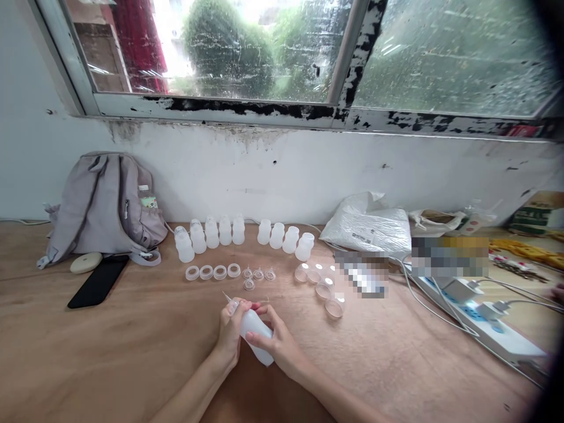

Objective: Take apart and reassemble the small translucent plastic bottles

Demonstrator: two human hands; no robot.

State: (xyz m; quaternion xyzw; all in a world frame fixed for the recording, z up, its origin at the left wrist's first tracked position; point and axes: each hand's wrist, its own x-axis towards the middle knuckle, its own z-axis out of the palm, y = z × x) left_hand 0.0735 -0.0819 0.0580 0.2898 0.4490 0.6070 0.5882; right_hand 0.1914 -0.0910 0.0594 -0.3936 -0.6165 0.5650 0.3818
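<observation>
A frosted white baby bottle (256, 337) is held tilted between my hands, low over the table. My right hand (278, 341) is closed around its body. My left hand (231, 331) is closed at its top end, where a clear piece (234, 305) with a thin tip shows between the fingers; its exact shape is partly hidden. Beyond my hands lie several white collar rings (219, 272), several clear bottle nipples (258, 274), and several clear domed caps (325, 288). Behind them stand two groups of bottles: capped-looking ones (212, 233) to the left, open-necked ones (277, 235) to the right.
A grey backpack (103, 205) leans on the wall at left, with a black phone (97, 282) and a round cream case (86, 262) before it. At right are a plastic-wrapped package (370, 226), a power strip (506, 338) with cables, and part of another person's hand (559, 292).
</observation>
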